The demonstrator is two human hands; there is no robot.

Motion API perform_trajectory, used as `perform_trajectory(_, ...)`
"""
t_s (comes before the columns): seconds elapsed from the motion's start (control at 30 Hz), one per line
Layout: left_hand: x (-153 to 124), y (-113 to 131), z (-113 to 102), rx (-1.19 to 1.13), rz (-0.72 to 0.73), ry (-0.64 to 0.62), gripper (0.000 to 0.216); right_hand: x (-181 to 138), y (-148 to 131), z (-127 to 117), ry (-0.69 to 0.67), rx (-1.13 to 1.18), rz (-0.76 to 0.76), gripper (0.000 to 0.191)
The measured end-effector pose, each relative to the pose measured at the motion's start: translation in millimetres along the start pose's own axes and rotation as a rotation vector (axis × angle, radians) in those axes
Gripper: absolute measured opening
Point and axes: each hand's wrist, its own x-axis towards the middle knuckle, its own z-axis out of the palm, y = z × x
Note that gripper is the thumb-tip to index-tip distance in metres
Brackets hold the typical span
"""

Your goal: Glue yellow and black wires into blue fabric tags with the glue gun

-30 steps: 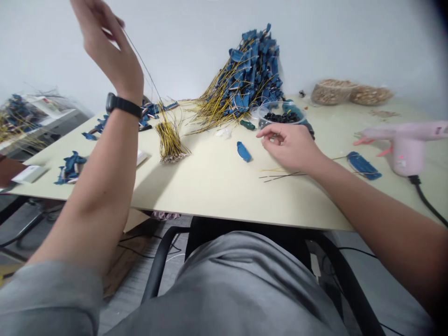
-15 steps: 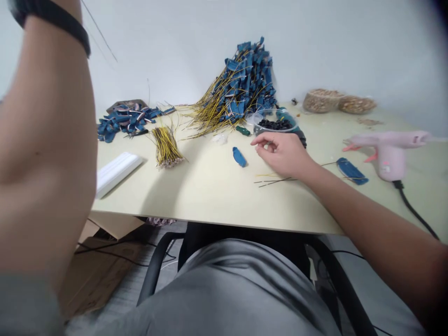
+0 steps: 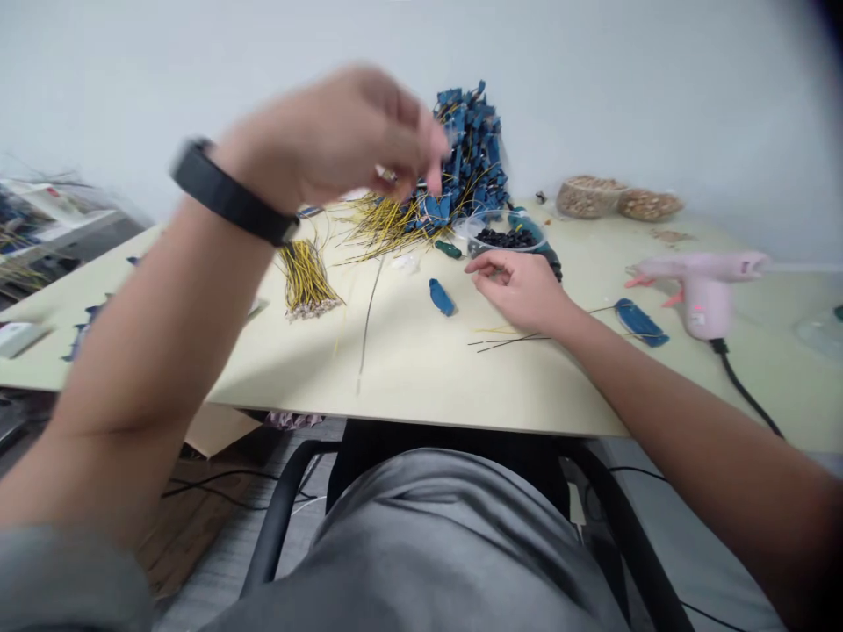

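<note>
My left hand [image 3: 369, 140], smeared by motion, is raised over the table with its fingers pinched. A thin black wire [image 3: 370, 320] hangs down below it, with a fainter yellow wire [image 3: 340, 329] beside it; their upper ends are hidden by the hand. My right hand [image 3: 517, 285] rests on the table with fingers loosely curled and thumb apart, holding nothing I can see. Left of its fingertips lies a small blue piece [image 3: 441, 298]. Loose wires [image 3: 504, 341] lie by its wrist, and another blue piece [image 3: 641, 322] with wires lies right of the forearm.
A tall heap of blue pieces with wires [image 3: 478, 149] stands against the wall. Nearby are a yellow-and-black wire bundle [image 3: 306, 276], a clear tub of black parts [image 3: 507, 237], and a green-handled tool [image 3: 449, 249]. A pink glue gun [image 3: 708, 290] and bags of beige bits [image 3: 589, 197] are on the right.
My left hand has come down from the upper left to above the table's middle, bringing the dangling wires along. My right hand has stayed in place. The view has turned slightly left.
</note>
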Motion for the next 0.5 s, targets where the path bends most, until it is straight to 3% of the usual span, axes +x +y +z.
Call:
perform_trajectory(0.13,-12.8,21.6,124.7,-0.145,0.071,-0.079,0.049,0.7,-0.7,-1.1,-0.001,0.052,0.005,0.014)
perform_trajectory(0.23,-16.8,16.8,185.3,-0.337,0.083,-0.150,0.047,0.4,-4.7,1.4,-0.067,0.041,0.032,0.017)
perform_trajectory(0.37,-11.4,-7.1,217.1,-0.683,0.064,-0.224,0.035,0.5,-6.2,8.2,-0.112,0.079,0.034,0.022)
perform_trajectory(0.5,-8.1,-17.2,226.7,-0.747,0.080,-0.229,0.035,0.4,-5.5,11.5,-0.149,0.161,0.040,0.024)
